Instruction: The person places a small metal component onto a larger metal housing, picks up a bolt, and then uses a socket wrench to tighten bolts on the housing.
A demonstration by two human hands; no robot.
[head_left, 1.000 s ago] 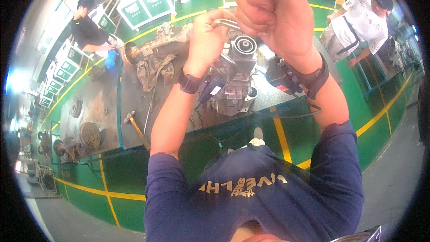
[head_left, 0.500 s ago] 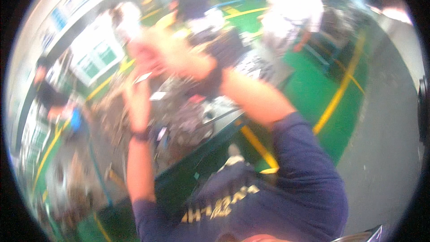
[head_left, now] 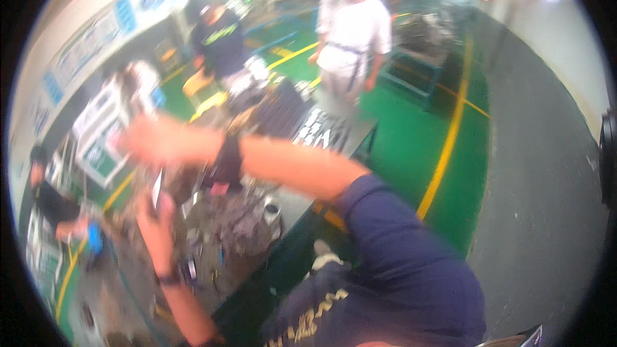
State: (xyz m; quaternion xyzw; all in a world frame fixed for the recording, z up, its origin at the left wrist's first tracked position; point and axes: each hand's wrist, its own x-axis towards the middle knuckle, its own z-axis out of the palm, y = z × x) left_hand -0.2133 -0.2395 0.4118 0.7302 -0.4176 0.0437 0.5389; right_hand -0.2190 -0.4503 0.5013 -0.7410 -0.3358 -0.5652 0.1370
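My left hand (head_left: 155, 218) is closed on a thin, flat, shiny piece (head_left: 157, 187), which stands up on edge from the fingers. Its exact kind does not show. Just beyond and above it, my right hand (head_left: 157, 142) stretches across to the left, its fingers smeared by motion, so whether they hold anything is unclear. Below the hands, a cluttered workbench (head_left: 292, 211) carries crumpled grey-brown cloth (head_left: 241, 225), a small red item (head_left: 220, 188) and a round metal can or cup (head_left: 272, 212).
A tray of rows of pale parts (head_left: 318, 127) lies at the bench's far right. One person in white (head_left: 353, 38) and another in a dark shirt (head_left: 218, 38) stand beyond. A third person (head_left: 51, 193) is at the far left. Yellow lines cross the green floor (head_left: 411, 135).
The view has swung, shifting the bench, people and both hands leftward and lower. The flat piece, earlier tilted near level, now stands steeper in my left hand. The right hand remains blurred.
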